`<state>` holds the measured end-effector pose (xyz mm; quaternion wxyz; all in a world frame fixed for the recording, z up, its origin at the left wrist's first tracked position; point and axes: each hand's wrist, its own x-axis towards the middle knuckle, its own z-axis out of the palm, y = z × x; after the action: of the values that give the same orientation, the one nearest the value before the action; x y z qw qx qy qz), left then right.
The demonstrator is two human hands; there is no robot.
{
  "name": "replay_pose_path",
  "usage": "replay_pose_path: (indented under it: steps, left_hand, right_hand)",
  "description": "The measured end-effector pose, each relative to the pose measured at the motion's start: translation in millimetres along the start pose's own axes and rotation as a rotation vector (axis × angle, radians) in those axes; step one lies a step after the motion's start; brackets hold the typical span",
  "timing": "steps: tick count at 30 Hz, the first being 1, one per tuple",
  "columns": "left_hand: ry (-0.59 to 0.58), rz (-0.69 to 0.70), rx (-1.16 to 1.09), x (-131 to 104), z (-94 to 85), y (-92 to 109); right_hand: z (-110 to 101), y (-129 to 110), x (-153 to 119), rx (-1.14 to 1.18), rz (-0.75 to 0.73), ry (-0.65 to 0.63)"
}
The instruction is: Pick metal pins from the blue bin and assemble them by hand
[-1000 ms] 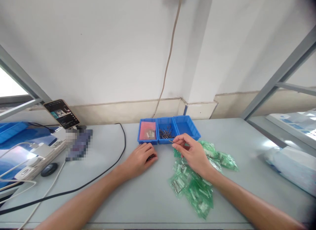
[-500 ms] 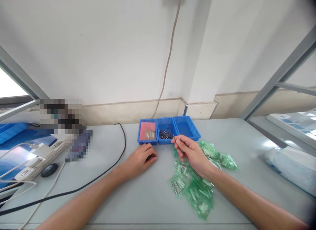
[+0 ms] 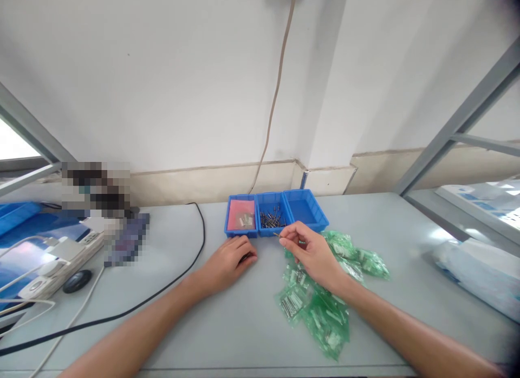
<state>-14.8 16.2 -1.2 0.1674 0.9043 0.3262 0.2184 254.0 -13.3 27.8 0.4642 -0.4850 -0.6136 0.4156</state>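
My right hand (image 3: pixel 312 254) pinches a thin, brass-coloured metal pin (image 3: pixel 277 235) between thumb and fingertips, in front of the middle blue bin (image 3: pixel 268 196). That bin holds a heap of similar slim metal pins (image 3: pixel 271 221). My left hand (image 3: pixel 233 260) rests on the table with its fingers curled, just in front of the left blue bin (image 3: pixel 240 233). Something dark shows in the gap under its fingers; I cannot make out what. A pink sheet (image 3: pixel 239 209) and a clear bag of small parts (image 3: pixel 244 221) lie in the left bin.
Green plastic bags of small parts (image 3: pixel 325 319) lie under and beside my right forearm. A third blue bin (image 3: pixel 304 207) adjoins the middle one. A black cable (image 3: pixel 162 291), power strip (image 3: pixel 60 272) and mouse (image 3: pixel 77 281) are at left; a white-blue package (image 3: pixel 475 278) at right.
My right hand has turned a little, so the pin now points left and sits slightly lower. My left hand stays in place. The view has shifted slightly.
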Motion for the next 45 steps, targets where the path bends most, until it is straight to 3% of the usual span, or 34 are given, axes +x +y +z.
replay_pose_path:
  steps: [8,15,23,29,45]
  left_hand:
    - [0.001,-0.016,0.0,0.3,-2.1,2.5]
    - [-0.01,-0.014,-0.005,0.7,-2.0,2.7]
    - [-0.02,-0.025,-0.024,0.1,-1.4,2.2]
    - [-0.022,-0.03,-0.02,0.6,-2.8,4.6]
    - [-0.022,-0.009,0.008,0.7,-2.0,2.9]
  right_hand:
    - [-1.8,-4.1,-3.2,-0.141,-0.115,0.015]
    - [-1.9,-3.6,-0.4,0.194,0.106,-0.139]
    - [-5.8,-10.6,1.3,0.593,0.32,-0.227]
    - [-9.1,-8.4,3.6,0.769,0.348,-0.246]
    - [-4.5,-7.8,1.5,0.575,0.261,-0.139]
